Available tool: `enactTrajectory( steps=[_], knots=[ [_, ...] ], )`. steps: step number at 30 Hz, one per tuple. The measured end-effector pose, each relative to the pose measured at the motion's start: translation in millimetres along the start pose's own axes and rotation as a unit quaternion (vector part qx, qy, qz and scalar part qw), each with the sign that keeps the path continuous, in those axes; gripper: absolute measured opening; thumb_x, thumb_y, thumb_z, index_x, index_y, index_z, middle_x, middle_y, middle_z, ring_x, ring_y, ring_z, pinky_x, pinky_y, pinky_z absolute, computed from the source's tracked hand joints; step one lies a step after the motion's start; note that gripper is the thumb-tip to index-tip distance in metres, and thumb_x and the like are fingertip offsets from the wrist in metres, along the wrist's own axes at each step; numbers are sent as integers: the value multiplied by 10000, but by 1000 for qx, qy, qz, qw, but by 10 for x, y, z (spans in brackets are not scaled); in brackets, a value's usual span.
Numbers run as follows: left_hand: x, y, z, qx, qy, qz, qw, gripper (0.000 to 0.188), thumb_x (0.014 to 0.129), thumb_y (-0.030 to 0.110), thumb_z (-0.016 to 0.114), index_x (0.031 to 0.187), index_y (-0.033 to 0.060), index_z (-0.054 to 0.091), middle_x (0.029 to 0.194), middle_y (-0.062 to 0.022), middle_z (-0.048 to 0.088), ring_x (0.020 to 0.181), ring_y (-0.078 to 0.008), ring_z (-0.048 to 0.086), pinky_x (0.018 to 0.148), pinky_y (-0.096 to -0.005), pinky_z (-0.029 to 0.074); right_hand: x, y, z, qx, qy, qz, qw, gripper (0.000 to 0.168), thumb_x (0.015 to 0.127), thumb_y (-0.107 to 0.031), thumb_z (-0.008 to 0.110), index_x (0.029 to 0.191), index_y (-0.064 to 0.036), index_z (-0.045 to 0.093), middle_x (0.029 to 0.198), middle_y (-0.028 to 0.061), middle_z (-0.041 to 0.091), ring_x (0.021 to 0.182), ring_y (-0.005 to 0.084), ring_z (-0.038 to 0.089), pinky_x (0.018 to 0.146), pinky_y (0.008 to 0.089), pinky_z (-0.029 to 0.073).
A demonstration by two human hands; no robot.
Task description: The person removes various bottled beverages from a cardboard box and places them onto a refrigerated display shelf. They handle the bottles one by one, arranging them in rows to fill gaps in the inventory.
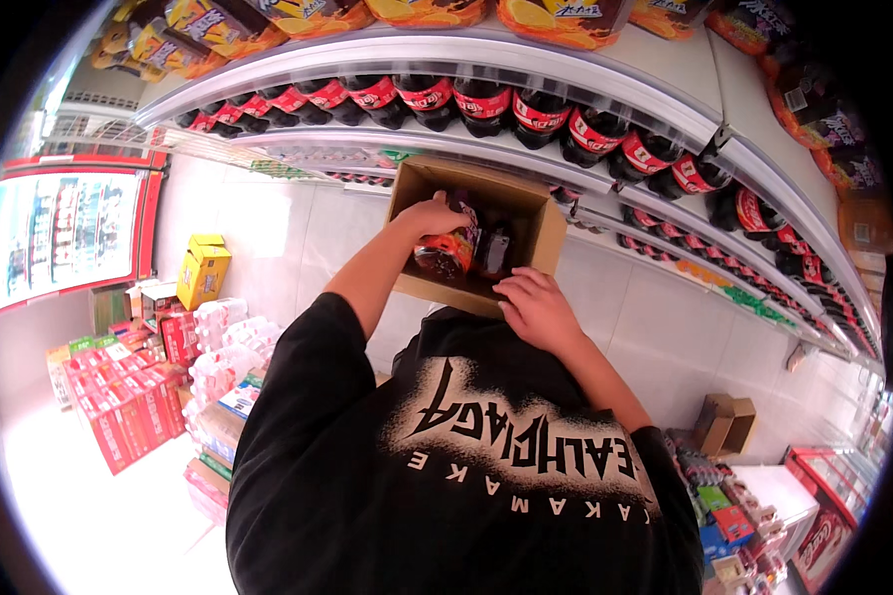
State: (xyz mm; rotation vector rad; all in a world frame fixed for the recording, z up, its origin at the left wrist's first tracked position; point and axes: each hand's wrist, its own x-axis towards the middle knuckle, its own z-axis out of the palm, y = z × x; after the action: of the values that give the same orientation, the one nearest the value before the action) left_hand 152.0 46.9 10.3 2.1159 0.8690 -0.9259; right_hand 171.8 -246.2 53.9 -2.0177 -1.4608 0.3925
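An open cardboard box (547, 236) is held in front of my body. Inside it, my left hand (433, 217) grips a large plastic drink bottle (449, 249) with an orange and purple label, which lies tilted at the box's left side. Beside that bottle is another dark bottle (495, 249), partly in shadow. My right hand (533, 303) rests with spread fingers on the near right edge of the box, its fingertips over the rim. The bottom of the box is mostly hidden by the bottles and shadow.
Shelves of cola bottles (482, 104) curve just beyond the box, with orange-labelled drink bottles (565, 18) above. Red drink cartons (130, 405) and wrapped bottle packs (227, 357) are stacked at left, near a lit fridge (67, 230). An open carton (723, 425) stands on the right floor.
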Motion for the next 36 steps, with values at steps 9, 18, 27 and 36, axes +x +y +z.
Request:
enactTrajectory(
  steps=[9, 18, 27, 36],
  knots=[
    [981, -354, 554, 117, -36, -116, 986, 1096, 782, 658, 639, 1580, 89, 147, 1492, -216, 453, 1322, -334, 523, 1087, -411, 437, -188, -79, 483, -109, -66, 105, 986, 314, 802, -202, 695, 1101, -108, 683, 1114, 32, 668, 1269, 242, 494, 1094, 496, 372],
    [1432, -596, 870, 199, 18, -95, 975, 1015, 748, 561, 757, 1500, 103, 251, 1400, -191, 526, 1239, -324, 585, 967, -424, 523, -81, -213, 654, -108, -3, 175, 979, 287, 788, -203, 699, 1064, -128, 681, 1093, 14, 643, 1271, 238, 470, 1099, 517, 365],
    [1308, -359, 666, 333, 6, -41, 942, 976, 726, 655, 748, 1401, 62, 367, 1408, -124, 540, 1279, -292, 550, 925, -426, 533, -71, -192, 710, -119, 6, 178, 977, 262, 808, -226, 701, 1052, -132, 686, 1080, 14, 636, 1253, 246, 472, 1076, 519, 366],
    [908, -321, 730, 647, -145, 183, 726, 846, 855, 703, 581, 1549, 269, 367, 1667, -64, 156, 1523, -391, 41, 1132, -634, 218, -53, -195, 699, -117, 10, 177, 977, 246, 797, -220, 706, 1027, -131, 696, 1045, 10, 641, 1228, 244, 483, 1064, 512, 375]
  ],
)
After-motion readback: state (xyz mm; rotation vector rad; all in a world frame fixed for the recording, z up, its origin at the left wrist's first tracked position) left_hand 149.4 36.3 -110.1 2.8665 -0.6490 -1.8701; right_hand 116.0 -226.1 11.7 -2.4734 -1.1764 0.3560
